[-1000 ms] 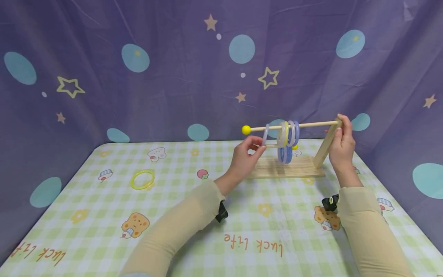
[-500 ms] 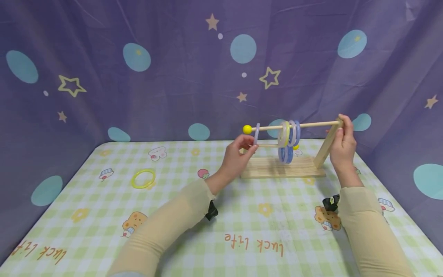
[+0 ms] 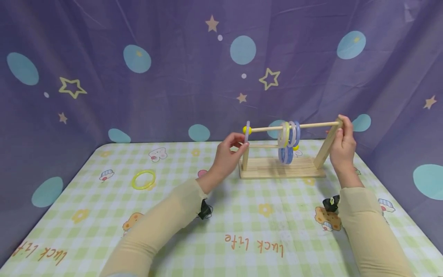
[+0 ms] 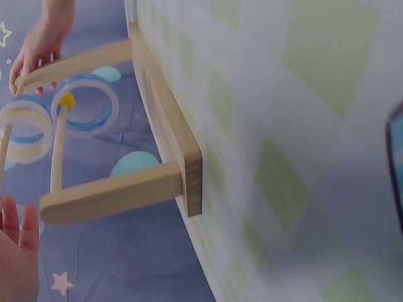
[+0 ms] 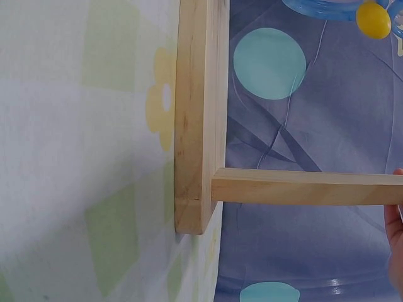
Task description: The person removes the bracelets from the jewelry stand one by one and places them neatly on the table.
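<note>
L hand (image 3: 226, 152) pinches a pale ring (image 3: 247, 132) by its lower edge, fingers curled on it; the ring sits right at the free end of the top rod (image 3: 294, 125), over or just at the yellow ball (image 3: 244, 130) that caps it. Can't tell from the head view whether the ring has fully cleared the ball. R hand (image 3: 342, 144) grips the top of the slanted post (image 3: 327, 144) at the rod's other end, fingers wrapped on the wood, steadying the rack (image 3: 277, 171). Hands well apart, one at each end of the rod. Key relation: rod's long axis runs L–R across the worktop (image 3: 242, 215), fixed end under the R hand, open end at the L hand, so the ring can only travel along that line, and the L hand is the nearer one by far. Ring's plane is roughly square to the rod. More rings (image 3: 290, 134) (white, yellow, blue) hang bunched near mid-rod, w/ blue ones (image 3: 285, 154) lower on a second, shorter rod. A lone yellow ring (image 3: 143, 179) lies flat on the worktop, well to the L of the rack, nearer the L arm. L wrist cam shows the rack from its short-post end, R hand (image 4: 38, 47) on the far post; R wrist cam shows only base (image 5: 198, 113) and post, w/ a sliver of hand at the edge.
</note>
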Tool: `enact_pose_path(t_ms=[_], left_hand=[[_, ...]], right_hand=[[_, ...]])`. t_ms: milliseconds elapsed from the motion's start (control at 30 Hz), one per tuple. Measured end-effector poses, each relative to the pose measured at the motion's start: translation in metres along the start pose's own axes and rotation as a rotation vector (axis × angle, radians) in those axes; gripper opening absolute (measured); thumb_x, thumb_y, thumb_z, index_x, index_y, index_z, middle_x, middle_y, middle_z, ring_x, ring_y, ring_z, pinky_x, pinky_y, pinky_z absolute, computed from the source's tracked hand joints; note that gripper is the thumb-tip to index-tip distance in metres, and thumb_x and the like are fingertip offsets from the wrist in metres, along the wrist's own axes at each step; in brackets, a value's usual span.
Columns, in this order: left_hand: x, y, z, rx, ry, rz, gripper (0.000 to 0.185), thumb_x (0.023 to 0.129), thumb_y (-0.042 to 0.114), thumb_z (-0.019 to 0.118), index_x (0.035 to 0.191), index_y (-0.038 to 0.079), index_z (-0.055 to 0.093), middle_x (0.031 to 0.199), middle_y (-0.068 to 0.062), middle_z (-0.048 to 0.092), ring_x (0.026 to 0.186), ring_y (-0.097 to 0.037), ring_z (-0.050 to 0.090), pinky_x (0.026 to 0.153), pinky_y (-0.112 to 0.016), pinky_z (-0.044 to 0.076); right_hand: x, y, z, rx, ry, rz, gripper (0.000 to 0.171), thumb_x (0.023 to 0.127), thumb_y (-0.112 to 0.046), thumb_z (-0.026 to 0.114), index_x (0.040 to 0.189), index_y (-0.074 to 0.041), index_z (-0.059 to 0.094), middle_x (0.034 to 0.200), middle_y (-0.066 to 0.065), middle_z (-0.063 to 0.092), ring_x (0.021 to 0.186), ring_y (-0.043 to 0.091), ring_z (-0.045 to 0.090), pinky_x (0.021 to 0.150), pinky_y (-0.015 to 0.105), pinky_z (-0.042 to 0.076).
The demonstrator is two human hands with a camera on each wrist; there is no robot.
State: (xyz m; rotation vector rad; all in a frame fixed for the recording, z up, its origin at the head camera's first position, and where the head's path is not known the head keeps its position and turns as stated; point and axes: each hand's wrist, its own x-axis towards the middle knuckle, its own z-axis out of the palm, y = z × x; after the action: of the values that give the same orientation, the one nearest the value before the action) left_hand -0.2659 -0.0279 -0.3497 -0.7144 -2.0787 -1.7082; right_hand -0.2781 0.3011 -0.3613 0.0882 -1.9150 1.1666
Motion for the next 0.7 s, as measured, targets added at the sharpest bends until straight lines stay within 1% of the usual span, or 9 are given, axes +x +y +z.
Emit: enact_pose_path(t_ms=[133, 367, 467, 567, 667, 700], left_hand=[[0.000, -0.001, -0.008, 0.015, 0.013, -0.015, 0.015, 0.092, 0.007, 0.068, 0.104, 0.001, 0.063, 0.095, -0.011, 0.066, 0.080, -0.020, 0.062, 0.060, -0.022, 0.051], [-0.002, -0.006, -0.021, 0.038, 0.027, -0.013, 0.014, 0.092, 0.005, 0.068, 0.103, 0.000, 0.062, 0.095, -0.010, 0.066, 0.080, -0.021, 0.062, 0.060, -0.023, 0.052], [-0.005, -0.007, -0.028, 0.060, 0.024, -0.030, 0.014, 0.092, 0.006, 0.067, 0.104, 0.001, 0.062, 0.094, -0.010, 0.066, 0.080, -0.021, 0.062, 0.060, -0.022, 0.051], [-0.010, -0.010, -0.035, 0.081, 0.019, -0.051, 0.014, 0.092, 0.006, 0.067, 0.104, 0.001, 0.063, 0.094, -0.009, 0.066, 0.081, -0.020, 0.061, 0.060, -0.022, 0.050], [-0.015, -0.013, -0.044, 0.085, 0.019, -0.062, 0.013, 0.092, 0.006, 0.067, 0.104, 0.001, 0.063, 0.094, -0.009, 0.065, 0.081, -0.018, 0.060, 0.060, -0.021, 0.049], [-0.018, -0.008, -0.047, 0.089, 0.020, -0.070, 0.013, 0.092, 0.004, 0.067, 0.103, 0.000, 0.063, 0.095, -0.010, 0.065, 0.081, -0.020, 0.060, 0.060, -0.020, 0.049]], right_hand=[[0.000, 0.001, 0.001, 0.004, -0.004, 0.002, 0.035, 0.106, -0.015, 0.035, 0.139, -0.015, 0.048, 0.099, -0.028, 0.053, 0.086, -0.008, 0.055, 0.074, 0.017, 0.042], [0.000, 0.000, 0.000, -0.009, 0.001, 0.014, 0.035, 0.106, -0.016, 0.035, 0.139, -0.016, 0.048, 0.099, -0.027, 0.053, 0.086, -0.009, 0.055, 0.074, 0.016, 0.042], [0.000, 0.000, 0.000, -0.021, 0.001, 0.021, 0.035, 0.106, -0.017, 0.035, 0.139, -0.017, 0.048, 0.102, -0.019, 0.057, 0.086, -0.010, 0.054, 0.074, 0.016, 0.043], [-0.001, -0.001, 0.000, -0.031, -0.007, 0.025, 0.035, 0.107, -0.018, 0.034, 0.140, -0.018, 0.047, 0.108, -0.001, 0.062, 0.087, -0.010, 0.054, 0.075, 0.016, 0.043], [-0.001, -0.002, -0.001, -0.042, -0.011, 0.030, 0.036, 0.107, -0.018, 0.033, 0.140, -0.019, 0.047, 0.112, 0.013, 0.062, 0.087, -0.011, 0.054, 0.075, 0.016, 0.043], [-0.001, -0.002, -0.001, -0.042, -0.011, 0.032, 0.036, 0.107, -0.018, 0.033, 0.140, -0.019, 0.047, 0.111, 0.011, 0.063, 0.087, -0.011, 0.054, 0.075, 0.016, 0.043]])
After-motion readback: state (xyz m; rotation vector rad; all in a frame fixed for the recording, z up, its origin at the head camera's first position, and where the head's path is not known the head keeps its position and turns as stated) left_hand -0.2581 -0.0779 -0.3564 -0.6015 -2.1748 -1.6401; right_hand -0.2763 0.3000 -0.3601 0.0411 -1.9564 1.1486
